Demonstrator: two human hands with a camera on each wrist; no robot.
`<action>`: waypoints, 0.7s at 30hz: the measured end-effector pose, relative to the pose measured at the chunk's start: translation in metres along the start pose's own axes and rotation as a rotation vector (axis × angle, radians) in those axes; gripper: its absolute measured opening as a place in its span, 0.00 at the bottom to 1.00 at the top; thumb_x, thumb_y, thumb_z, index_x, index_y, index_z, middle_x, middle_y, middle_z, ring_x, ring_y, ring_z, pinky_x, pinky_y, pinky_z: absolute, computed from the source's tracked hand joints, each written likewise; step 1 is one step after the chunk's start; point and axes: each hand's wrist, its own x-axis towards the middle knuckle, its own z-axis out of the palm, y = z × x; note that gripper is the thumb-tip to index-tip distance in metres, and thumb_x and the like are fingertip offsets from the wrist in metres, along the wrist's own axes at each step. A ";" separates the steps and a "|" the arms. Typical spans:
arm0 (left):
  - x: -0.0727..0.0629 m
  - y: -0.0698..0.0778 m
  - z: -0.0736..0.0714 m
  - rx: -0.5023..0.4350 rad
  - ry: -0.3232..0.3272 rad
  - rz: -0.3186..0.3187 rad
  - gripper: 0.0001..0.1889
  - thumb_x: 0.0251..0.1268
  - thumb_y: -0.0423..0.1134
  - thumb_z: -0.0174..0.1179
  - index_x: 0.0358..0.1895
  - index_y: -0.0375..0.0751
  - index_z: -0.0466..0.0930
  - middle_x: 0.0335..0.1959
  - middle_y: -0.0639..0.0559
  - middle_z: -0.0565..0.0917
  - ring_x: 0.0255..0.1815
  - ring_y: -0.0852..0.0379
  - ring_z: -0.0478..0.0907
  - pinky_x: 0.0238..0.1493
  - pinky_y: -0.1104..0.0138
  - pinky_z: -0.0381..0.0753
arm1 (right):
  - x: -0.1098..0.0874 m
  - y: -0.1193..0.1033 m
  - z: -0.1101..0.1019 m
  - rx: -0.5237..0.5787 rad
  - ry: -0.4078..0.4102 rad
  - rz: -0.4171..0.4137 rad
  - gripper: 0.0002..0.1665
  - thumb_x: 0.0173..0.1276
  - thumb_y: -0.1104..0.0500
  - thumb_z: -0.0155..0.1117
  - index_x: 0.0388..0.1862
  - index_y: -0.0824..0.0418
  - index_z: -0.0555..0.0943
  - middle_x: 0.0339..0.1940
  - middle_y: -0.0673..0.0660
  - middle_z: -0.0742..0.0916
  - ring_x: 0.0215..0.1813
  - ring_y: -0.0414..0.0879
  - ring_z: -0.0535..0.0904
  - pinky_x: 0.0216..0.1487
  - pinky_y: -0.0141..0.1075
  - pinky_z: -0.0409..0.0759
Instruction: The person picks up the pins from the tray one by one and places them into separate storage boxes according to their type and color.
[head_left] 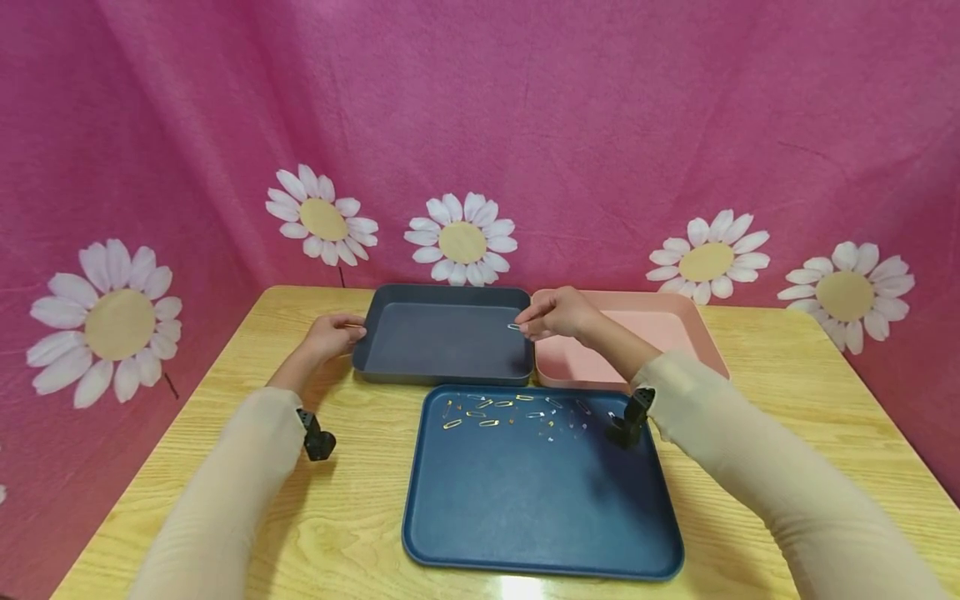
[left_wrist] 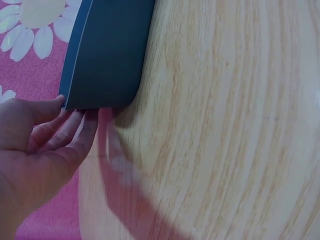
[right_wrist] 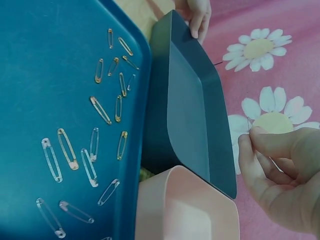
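My right hand [head_left: 564, 314] pinches a silver safety pin [head_left: 513, 327] between thumb and fingertips, above the right end of the dark grey tray [head_left: 450, 343]. In the right wrist view the pin shows only as a thin line at the fingertips. My left hand [head_left: 330, 337] grips the grey tray's left end; in the left wrist view the thumb lies at the rim and the fingers against the outer wall [left_wrist: 107, 60]. Nearer to me, gold and silver safety pins [right_wrist: 100, 110] lie scattered along the far part of a blue tray [head_left: 525, 508].
A pink tray [head_left: 660, 333] stands directly right of the grey one, partly hidden by my right forearm. All three trays rest on a light wooden table [head_left: 352, 500]. Behind the table hangs a pink cloth [head_left: 570, 167] with white daisies.
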 end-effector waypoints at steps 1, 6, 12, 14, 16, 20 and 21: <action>0.000 0.000 0.000 0.000 -0.003 -0.001 0.22 0.74 0.35 0.46 0.67 0.27 0.64 0.64 0.31 0.71 0.60 0.47 0.75 0.64 0.59 0.75 | 0.001 -0.002 0.001 -0.010 -0.002 -0.006 0.16 0.60 0.68 0.68 0.47 0.74 0.83 0.30 0.49 0.87 0.30 0.39 0.85 0.55 0.49 0.80; -0.002 0.000 0.001 -0.015 -0.003 -0.012 0.23 0.75 0.36 0.46 0.68 0.28 0.64 0.65 0.31 0.70 0.63 0.44 0.73 0.65 0.58 0.74 | 0.011 -0.008 0.003 -0.053 -0.014 -0.003 0.16 0.61 0.67 0.67 0.47 0.73 0.83 0.41 0.62 0.90 0.31 0.39 0.85 0.55 0.48 0.81; -0.001 0.000 -0.001 -0.027 0.007 -0.007 0.24 0.74 0.35 0.48 0.68 0.28 0.64 0.61 0.35 0.73 0.47 0.61 0.78 0.59 0.65 0.78 | 0.025 -0.014 0.007 -0.065 -0.022 0.014 0.16 0.61 0.69 0.66 0.49 0.74 0.82 0.47 0.68 0.87 0.31 0.38 0.85 0.57 0.50 0.79; 0.000 0.000 -0.001 -0.029 0.012 -0.004 0.24 0.73 0.35 0.49 0.68 0.28 0.64 0.61 0.35 0.74 0.41 0.67 0.76 0.55 0.68 0.79 | 0.028 -0.016 0.008 -0.070 -0.022 0.015 0.16 0.61 0.69 0.66 0.49 0.74 0.82 0.45 0.67 0.88 0.30 0.38 0.84 0.56 0.50 0.79; 0.002 -0.001 -0.001 -0.023 0.013 -0.006 0.23 0.73 0.35 0.49 0.68 0.28 0.65 0.61 0.33 0.73 0.41 0.67 0.76 0.52 0.70 0.78 | 0.033 -0.019 0.009 -0.077 -0.024 0.015 0.16 0.61 0.69 0.66 0.48 0.74 0.82 0.43 0.66 0.89 0.30 0.38 0.84 0.56 0.49 0.80; 0.002 -0.003 0.001 -0.017 0.006 -0.008 0.23 0.74 0.35 0.48 0.67 0.28 0.65 0.64 0.32 0.72 0.50 0.57 0.77 0.55 0.68 0.79 | 0.041 -0.024 0.011 -0.130 -0.028 0.011 0.16 0.62 0.68 0.66 0.48 0.73 0.83 0.40 0.63 0.90 0.30 0.38 0.84 0.57 0.49 0.80; 0.002 -0.003 0.001 -0.013 0.004 -0.008 0.23 0.74 0.36 0.48 0.67 0.28 0.65 0.64 0.32 0.71 0.53 0.55 0.77 0.57 0.66 0.78 | 0.043 -0.025 0.011 -0.143 -0.026 0.010 0.15 0.62 0.68 0.66 0.48 0.73 0.83 0.40 0.62 0.90 0.30 0.38 0.84 0.57 0.49 0.80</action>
